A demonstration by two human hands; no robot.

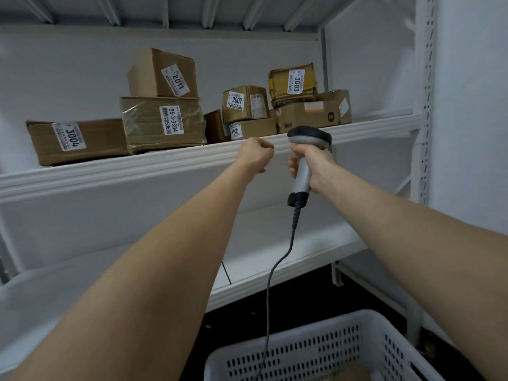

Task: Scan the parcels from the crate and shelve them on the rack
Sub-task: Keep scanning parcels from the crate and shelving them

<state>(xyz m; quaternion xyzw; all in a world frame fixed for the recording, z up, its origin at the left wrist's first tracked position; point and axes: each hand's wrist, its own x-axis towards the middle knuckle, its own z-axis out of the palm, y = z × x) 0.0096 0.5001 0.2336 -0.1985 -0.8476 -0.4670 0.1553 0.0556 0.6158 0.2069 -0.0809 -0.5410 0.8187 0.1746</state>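
My right hand grips the grey handle of a barcode scanner, its dark head level with the front edge of the rack's upper shelf. My left hand is raised just left of the scanner, fingers curled, holding nothing, in front of the shelf edge. Several brown cardboard parcels with white number labels stand on that shelf: 3004, 55-3-3304, 2011, 2007, 3003. The white perforated crate is at the bottom right.
The scanner's grey cable hangs down into the crate. A lower white shelf runs beneath my arms. A perforated rack upright stands at the right, next to a white wall. The floor under the rack is dark.
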